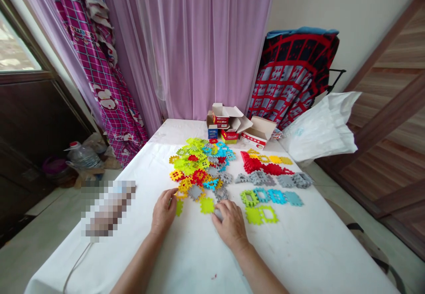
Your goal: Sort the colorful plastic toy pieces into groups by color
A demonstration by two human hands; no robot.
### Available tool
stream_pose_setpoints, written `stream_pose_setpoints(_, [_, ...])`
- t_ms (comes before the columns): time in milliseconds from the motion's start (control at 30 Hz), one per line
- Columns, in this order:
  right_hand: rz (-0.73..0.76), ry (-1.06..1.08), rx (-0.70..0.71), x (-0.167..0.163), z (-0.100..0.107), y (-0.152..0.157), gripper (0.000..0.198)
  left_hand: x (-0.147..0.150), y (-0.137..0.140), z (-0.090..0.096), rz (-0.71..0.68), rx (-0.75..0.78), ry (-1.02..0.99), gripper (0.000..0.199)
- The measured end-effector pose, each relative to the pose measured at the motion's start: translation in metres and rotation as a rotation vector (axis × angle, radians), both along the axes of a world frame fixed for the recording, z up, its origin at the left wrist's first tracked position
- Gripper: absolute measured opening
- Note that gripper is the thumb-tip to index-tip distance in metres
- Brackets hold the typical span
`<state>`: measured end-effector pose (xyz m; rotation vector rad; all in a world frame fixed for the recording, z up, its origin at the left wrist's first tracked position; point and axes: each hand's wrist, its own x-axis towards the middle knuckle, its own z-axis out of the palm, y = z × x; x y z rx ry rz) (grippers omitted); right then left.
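A mixed heap of flat plastic interlocking building pieces (199, 165) in green, yellow, red, blue and grey lies mid-table. At its front left edge rests my left hand (164, 213), thumb and forefinger apart, fingertips by a yellow piece (181, 194) and a green piece (179, 208). My right hand (232, 224) is closed on a grey building piece (218, 214), partly covered by the fingers. Just left of it lies a solid green piece (207, 205). To the right, pieces lie grouped by colour: yellow (275, 159), red (262, 166), grey (260, 178), blue (277, 196) and green (254, 215).
Small open cardboard boxes (254, 140) stand at the back of the white-covered table (199, 258). A white plastic bag (322, 130) hangs at the right edge. On the left is a pixelated object (108, 212) with a cord (75, 265). Purple curtains (212, 41) hang behind.
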<state>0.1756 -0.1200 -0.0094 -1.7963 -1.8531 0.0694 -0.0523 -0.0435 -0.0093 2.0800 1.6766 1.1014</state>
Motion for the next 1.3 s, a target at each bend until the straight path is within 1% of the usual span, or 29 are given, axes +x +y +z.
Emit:
stream_pose_setpoints(67, [0.009, -0.005, 0.012, 0.000, 0.002, 0.000, 0.019, 0.000, 0.000, 0.001, 0.003, -0.012, 0.009, 0.032])
stream_pose_setpoints(133, [0.026, -0.031, 0.022, -0.001, 0.003, 0.001, 0.029, 0.001, -0.001, 0.003, -0.007, -0.021, 0.030, 0.031])
stream_pose_setpoints(200, [0.036, -0.060, 0.020, -0.002, 0.004, 0.003, 0.036, 0.000, -0.001, 0.004, -0.014, -0.026, 0.051, 0.031])
stream_pose_setpoints(267, [0.039, -0.081, 0.018, -0.003, 0.004, 0.006, 0.032, -0.001, -0.002, 0.004, -0.010, -0.026, 0.067, 0.032])
stream_pose_setpoints(400, [0.043, -0.084, 0.051, -0.002, 0.002, 0.010, 0.010, 0.002, -0.005, 0.006, -0.006, 0.025, 0.099, 0.031])
stream_pose_setpoints(500, [0.019, -0.040, 0.088, -0.001, 0.000, 0.010, 0.018, 0.014, -0.012, 0.007, -0.035, 0.108, 0.149, 0.029])
stream_pose_setpoints(567, [0.016, -0.014, 0.107, 0.001, -0.001, 0.009, 0.021, 0.025, -0.017, 0.007, -0.094, 0.140, 0.183, 0.028])
stream_pose_setpoints(667, [0.025, 0.008, 0.145, 0.002, -0.001, 0.006, 0.022, 0.037, -0.022, 0.007, -0.152, 0.145, 0.207, 0.030])
stream_pose_setpoints(733, [0.036, 0.006, 0.158, 0.002, 0.000, 0.004, 0.031, 0.038, -0.022, 0.006, -0.127, 0.132, 0.196, 0.030])
stream_pose_setpoints(800, [0.058, -0.018, 0.131, 0.000, 0.002, 0.003, 0.042, 0.037, -0.021, 0.006, -0.094, 0.120, 0.182, 0.031])
stream_pose_setpoints(833, [0.067, -0.038, 0.104, -0.001, 0.003, 0.003, 0.049, 0.036, -0.021, 0.007, -0.103, 0.121, 0.189, 0.032])
stream_pose_setpoints(933, [0.039, -0.112, 0.014, -0.006, 0.006, 0.005, 0.067, 0.038, -0.025, 0.010, -0.238, 0.145, 0.311, 0.036])
stream_pose_setpoints(1000, [0.016, -0.150, -0.032, -0.008, 0.007, 0.007, 0.066, 0.041, -0.027, 0.012, -0.315, 0.175, 0.404, 0.040])
stream_pose_setpoints(1033, [0.013, -0.162, -0.048, -0.008, 0.008, 0.008, 0.063, 0.042, -0.028, 0.012, -0.317, 0.191, 0.427, 0.040])
stream_pose_setpoints(1167, [0.030, -0.190, -0.075, -0.007, 0.010, 0.009, 0.052, 0.043, -0.028, 0.010, -0.230, 0.226, 0.431, 0.034])
stream_pose_setpoints(1300, [0.026, -0.220, -0.138, -0.012, 0.020, 0.014, 0.054, 0.043, -0.027, 0.009, -0.232, 0.213, 0.470, 0.037])
